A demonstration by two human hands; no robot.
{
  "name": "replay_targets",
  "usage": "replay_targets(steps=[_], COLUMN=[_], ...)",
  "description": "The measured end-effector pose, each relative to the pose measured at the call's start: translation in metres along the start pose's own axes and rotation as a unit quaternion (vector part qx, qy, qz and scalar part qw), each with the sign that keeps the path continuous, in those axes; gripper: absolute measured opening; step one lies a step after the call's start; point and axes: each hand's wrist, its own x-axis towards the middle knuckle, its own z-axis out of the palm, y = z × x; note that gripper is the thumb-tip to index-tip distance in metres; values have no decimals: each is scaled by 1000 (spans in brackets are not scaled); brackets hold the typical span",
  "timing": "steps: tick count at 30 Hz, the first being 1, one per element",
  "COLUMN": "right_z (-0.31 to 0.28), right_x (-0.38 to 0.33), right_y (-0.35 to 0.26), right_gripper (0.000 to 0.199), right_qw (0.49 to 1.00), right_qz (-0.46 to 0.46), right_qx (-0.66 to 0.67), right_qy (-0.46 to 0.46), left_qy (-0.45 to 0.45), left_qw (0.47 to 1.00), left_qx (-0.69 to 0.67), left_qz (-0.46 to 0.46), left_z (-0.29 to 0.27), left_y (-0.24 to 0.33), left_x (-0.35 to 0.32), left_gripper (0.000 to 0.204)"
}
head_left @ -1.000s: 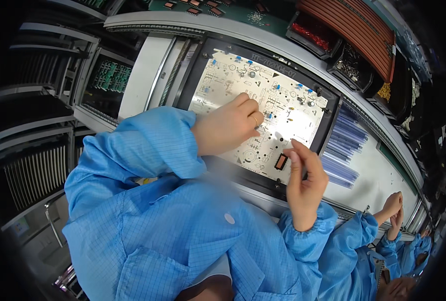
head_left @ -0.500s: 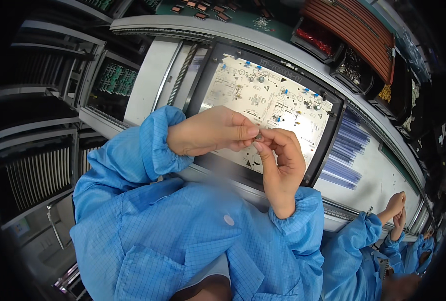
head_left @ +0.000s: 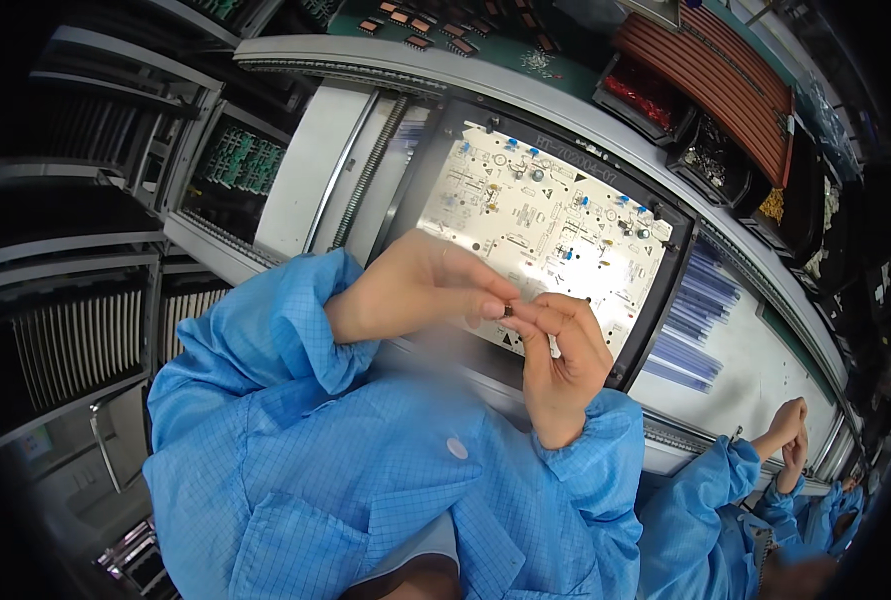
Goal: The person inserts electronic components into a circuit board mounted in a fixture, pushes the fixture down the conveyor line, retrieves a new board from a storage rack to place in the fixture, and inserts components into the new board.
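Observation:
Over the near edge of a white circuit board (head_left: 510,215), my two hands meet at the fingertips. A small dark electronic component (head_left: 508,311) sits there, too small to make out its exact kind. My left hand (head_left: 415,285) pinches it from the left with thumb and fingers. From the other side, the closed thumb and forefinger of my right hand (head_left: 568,350) grip it too. The board lies in a black frame (head_left: 655,315) and carries blue and dark parts, several of them along its far side. My hands hide part of its near left area.
Beyond the rail, bins of red parts (head_left: 637,98) and metal pieces (head_left: 710,155) stand beside stacked brown tubes (head_left: 715,85). Chips (head_left: 417,42) lie on a green surface. Purplish strips (head_left: 700,315) lie right of the frame. A co-worker's hands (head_left: 790,430) are farther right. Racks (head_left: 75,330) stand left.
Both hands have come a little nearer to my body, still joined at the component. The component looks turned between the fingertips. The whole view has shifted slightly.

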Motion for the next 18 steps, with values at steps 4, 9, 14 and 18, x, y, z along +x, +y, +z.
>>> replay_targets(steps=[4, 9, 14, 18], right_z=[0, -2, -5, -20], right_x=[-1, -1, -4, -2], right_y=[1, 4, 7, 1], right_gripper=[21, 20, 27, 20], right_qw=[999, 996, 984, 977], right_qz=[19, 56, 144, 167], right_qx=[33, 68, 109, 134], right_qy=[-19, -32, 4, 11], left_qy=[8, 12, 32, 153], left_qw=[999, 1000, 990, 862], left_qx=[30, 1, 137, 446], left_qz=[7, -14, 27, 188], left_z=[-2, 1, -10, -39], left_y=[-1, -3, 11, 23], left_x=[-3, -1, 22, 64], left_gripper=[19, 16, 15, 17])
